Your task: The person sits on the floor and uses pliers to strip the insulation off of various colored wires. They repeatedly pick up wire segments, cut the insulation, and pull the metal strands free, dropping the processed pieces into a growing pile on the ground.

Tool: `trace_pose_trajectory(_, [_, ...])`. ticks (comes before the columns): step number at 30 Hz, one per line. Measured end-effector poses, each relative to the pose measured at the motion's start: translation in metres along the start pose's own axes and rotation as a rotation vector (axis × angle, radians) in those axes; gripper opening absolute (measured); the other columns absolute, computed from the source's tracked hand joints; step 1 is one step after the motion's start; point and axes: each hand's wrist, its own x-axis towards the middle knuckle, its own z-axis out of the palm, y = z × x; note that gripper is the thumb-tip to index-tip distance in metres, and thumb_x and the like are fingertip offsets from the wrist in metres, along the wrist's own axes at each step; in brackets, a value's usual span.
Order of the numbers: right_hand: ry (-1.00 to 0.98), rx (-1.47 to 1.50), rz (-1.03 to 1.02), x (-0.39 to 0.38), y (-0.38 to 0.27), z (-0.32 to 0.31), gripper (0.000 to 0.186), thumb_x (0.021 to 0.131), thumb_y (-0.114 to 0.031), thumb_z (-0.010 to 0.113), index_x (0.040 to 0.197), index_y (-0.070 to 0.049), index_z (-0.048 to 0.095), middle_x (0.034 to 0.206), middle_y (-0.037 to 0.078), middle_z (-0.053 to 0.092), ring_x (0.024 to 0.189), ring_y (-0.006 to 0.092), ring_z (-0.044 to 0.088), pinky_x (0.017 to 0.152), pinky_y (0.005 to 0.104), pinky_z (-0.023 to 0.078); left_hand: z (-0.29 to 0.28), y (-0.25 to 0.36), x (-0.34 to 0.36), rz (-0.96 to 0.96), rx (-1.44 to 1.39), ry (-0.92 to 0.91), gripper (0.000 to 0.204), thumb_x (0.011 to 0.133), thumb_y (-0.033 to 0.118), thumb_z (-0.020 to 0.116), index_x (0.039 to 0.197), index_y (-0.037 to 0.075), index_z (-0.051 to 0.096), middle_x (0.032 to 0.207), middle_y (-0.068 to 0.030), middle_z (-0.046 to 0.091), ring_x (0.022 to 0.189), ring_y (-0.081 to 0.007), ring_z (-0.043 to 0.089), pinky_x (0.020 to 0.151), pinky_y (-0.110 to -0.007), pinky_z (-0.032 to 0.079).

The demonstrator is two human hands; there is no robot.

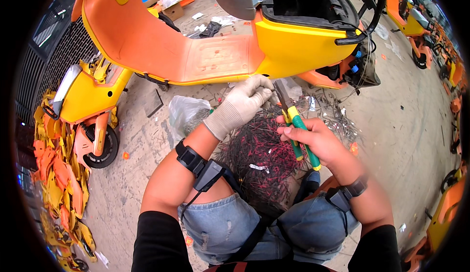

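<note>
My left hand (247, 100), in a pale knit glove, has its fingers curled together beside the jaws of the pliers; what they hold is too small to make out. My bare right hand (318, 139) grips pliers with green and yellow handles (312, 155), their dark jaws pointing up beside the glove. Both hands are just below the footboard of an orange and yellow scooter (218, 56). Underneath them a heap of short black and reddish wire pieces (264, 184) lies between my knees, with a clear plastic bag (186, 110) at its left.
Another partly stripped scooter (85, 98) stands left, beside piled orange and yellow panels (61, 179). More scooters (399, 12) line the right side. A dark open compartment (303, 5) tops the scooter ahead. Scraps and cardboard boxes (174, 12) lie on the concrete floor (406, 110).
</note>
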Motion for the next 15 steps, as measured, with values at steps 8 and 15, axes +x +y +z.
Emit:
trace_pose_trajectory(8, [0.014, -0.001, -0.032, 0.000, 0.003, -0.002, 0.039, 0.094, -0.022, 0.065, 0.126, 0.000, 0.064, 0.110, 0.006, 0.070, 0.097, 0.0117, 0.065, 0.084, 0.0268, 0.048, 0.009, -0.009, 0.003, 0.030, 0.120, -0.033, 0.013, 0.101, 0.012, 0.051, 0.105, 0.001, 0.056, 0.094, -0.0065, 0.064, 0.088, -0.0130, 0.063, 0.078, -0.028, 0.053])
trace_pose_trajectory(15, [0.045, -0.043, -0.070, 0.002, 0.005, -0.002, 0.030, 0.094, -0.017, 0.066, 0.117, 0.002, 0.065, 0.104, 0.007, 0.070, 0.094, 0.0129, 0.066, 0.086, 0.0267, 0.050, 0.015, 0.000, 0.001, -0.017, 0.112, -0.002, 0.014, 0.100, 0.013, 0.052, 0.105, 0.000, 0.058, 0.090, -0.0059, 0.064, 0.081, -0.0112, 0.061, 0.074, -0.028, 0.052])
